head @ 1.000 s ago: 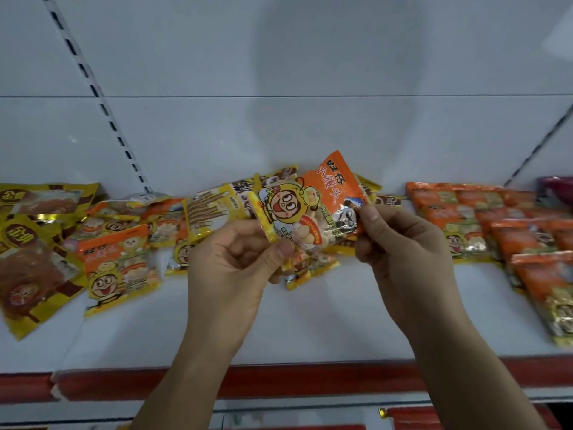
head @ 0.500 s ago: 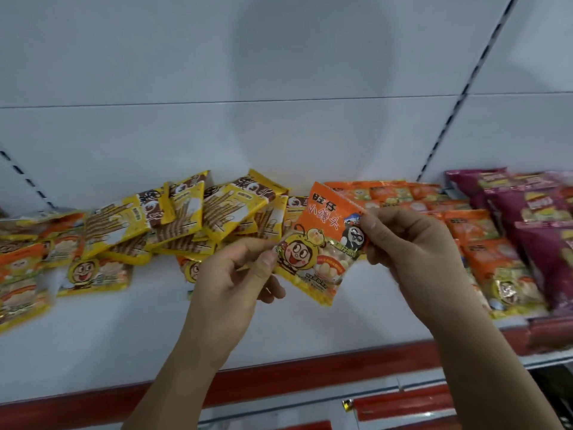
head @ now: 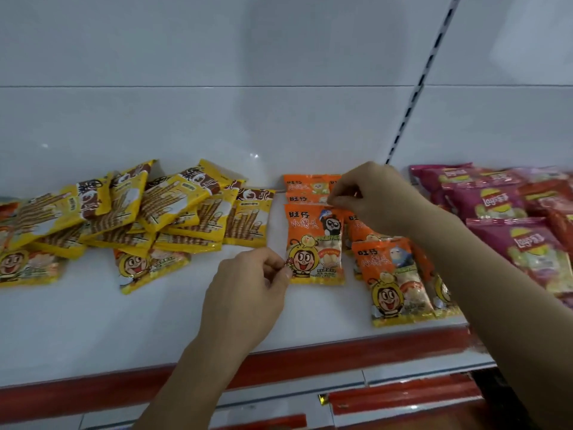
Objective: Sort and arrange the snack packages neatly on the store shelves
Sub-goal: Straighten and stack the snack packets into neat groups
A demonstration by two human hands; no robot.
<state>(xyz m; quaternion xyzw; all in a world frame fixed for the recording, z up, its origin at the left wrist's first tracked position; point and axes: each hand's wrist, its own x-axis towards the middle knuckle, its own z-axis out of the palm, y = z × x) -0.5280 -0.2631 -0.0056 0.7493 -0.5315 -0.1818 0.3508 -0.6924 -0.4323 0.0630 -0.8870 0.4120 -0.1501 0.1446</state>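
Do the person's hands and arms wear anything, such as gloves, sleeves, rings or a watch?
Nothing is worn. The left hand and the right hand are bare, without gloves or rings. Both forearms are uncovered as far as the picture shows, with no sleeve, watch or bracelet visible.

On the shelf [head: 93, 330] you have biscuit-stick packs [head: 173, 209] heaped at frame left, bun packs [head: 314, 243] rowed at centre, chip bags [head: 493, 206] at right, your hands pinching the centre pack's corners.

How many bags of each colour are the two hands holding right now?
Orange bag: 1, pinched by the left hand and the right hand.
Yellow bags: 0.
Purple bags: 0.
Total held: 1.
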